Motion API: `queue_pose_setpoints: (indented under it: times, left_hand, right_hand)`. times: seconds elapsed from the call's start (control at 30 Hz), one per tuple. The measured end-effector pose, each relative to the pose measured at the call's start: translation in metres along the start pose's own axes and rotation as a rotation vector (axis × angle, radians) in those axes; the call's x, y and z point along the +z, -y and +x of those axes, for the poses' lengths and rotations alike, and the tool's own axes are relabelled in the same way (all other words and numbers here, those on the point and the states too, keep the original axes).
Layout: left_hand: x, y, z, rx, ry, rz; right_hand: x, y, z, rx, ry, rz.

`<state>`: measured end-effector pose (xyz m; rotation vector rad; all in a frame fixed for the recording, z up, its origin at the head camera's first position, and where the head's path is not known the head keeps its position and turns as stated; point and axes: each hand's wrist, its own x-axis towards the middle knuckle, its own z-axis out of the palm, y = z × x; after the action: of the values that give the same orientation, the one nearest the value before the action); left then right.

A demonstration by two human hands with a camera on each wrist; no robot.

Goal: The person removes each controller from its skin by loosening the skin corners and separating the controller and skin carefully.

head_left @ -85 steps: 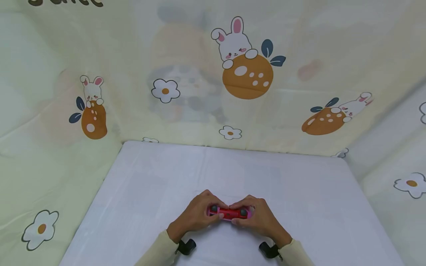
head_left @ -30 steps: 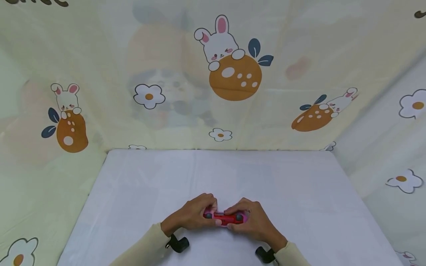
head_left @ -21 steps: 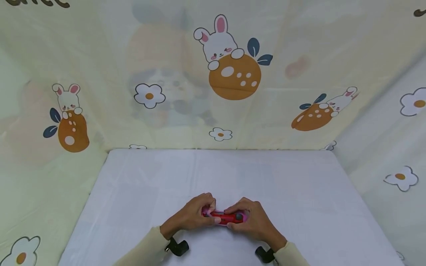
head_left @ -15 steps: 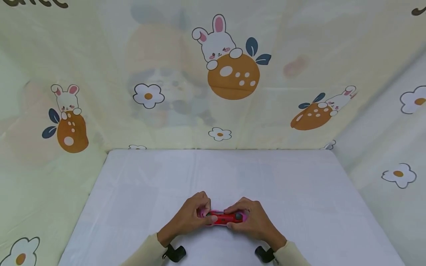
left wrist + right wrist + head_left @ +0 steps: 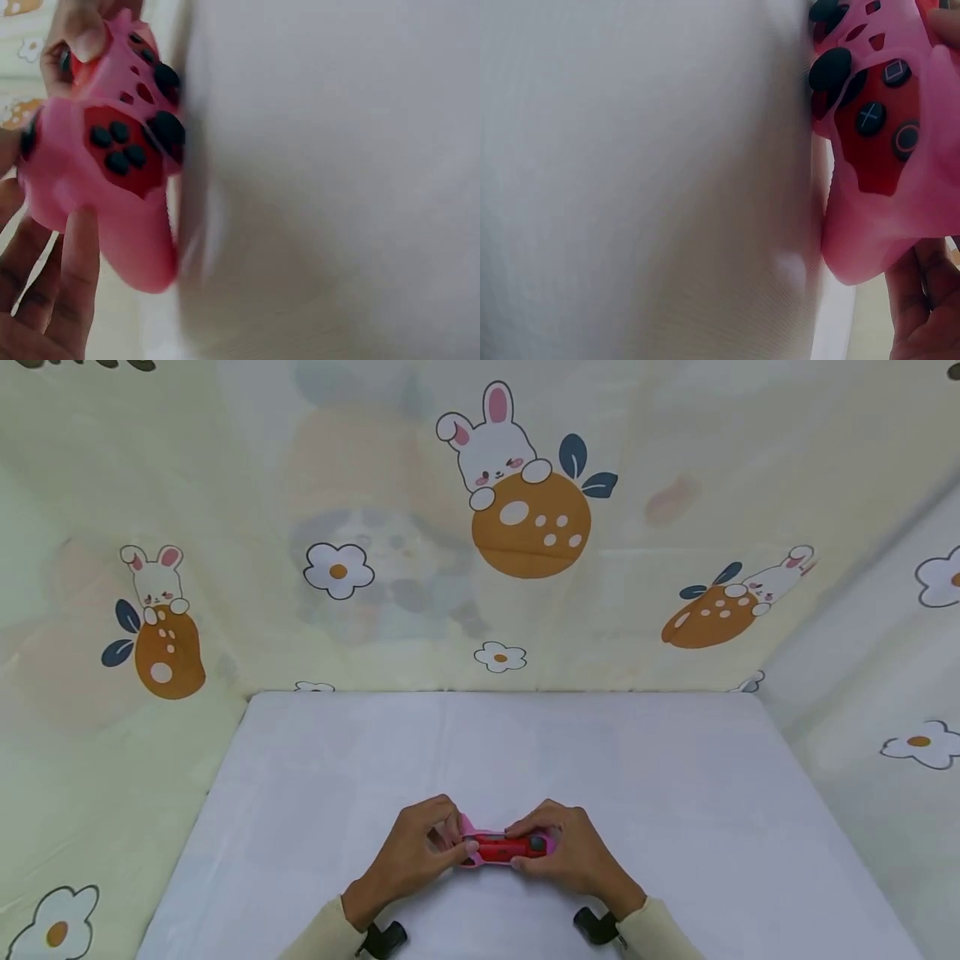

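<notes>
A red game controller [image 5: 502,849] in a pink silicone cover [image 5: 467,822] is held low over the near middle of the table, its shoulder-button edge facing up. My left hand [image 5: 408,852] pinches its left end between thumb and fingers. In the left wrist view, that hand's fingers lie along the cover's grip [image 5: 139,255] beside the black direction buttons [image 5: 118,146]. My right hand [image 5: 585,852] grips the other end, thumb on the near side and index finger on the far side. The right wrist view shows the cross, square and circle buttons [image 5: 889,112] framed by the cover.
A white cloth covers the table [image 5: 517,752]. Fabric printed with rabbits and flowers forms a back wall [image 5: 420,635] and side walls. Black wrist cameras [image 5: 386,938] sit below both sleeves.
My left hand has shifted left and its fingers have moved outward along the controller, showing more of the pink cover at that end. The right hand keeps nearly the same hold.
</notes>
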<state>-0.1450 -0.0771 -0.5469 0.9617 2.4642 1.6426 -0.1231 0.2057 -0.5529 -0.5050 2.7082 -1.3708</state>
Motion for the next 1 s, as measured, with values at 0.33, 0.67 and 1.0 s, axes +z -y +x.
queue_pose_setpoints:
  times: [0.33, 0.67, 1.0]
  left_hand:
    - [-0.004, -0.022, 0.009, 0.011, 0.218, 0.185]
    - [-0.013, -0.028, 0.015, 0.125, 0.257, 0.346]
    - [-0.012, -0.035, 0.020, 0.137, 0.281, 0.472]
  right_hand:
    - [0.000, 0.001, -0.002, 0.002, -0.003, 0.012]
    - [-0.001, 0.003, -0.001, 0.039, 0.004, 0.015]
    - [0.000, 0.002, -0.001, 0.021, -0.003, 0.048]
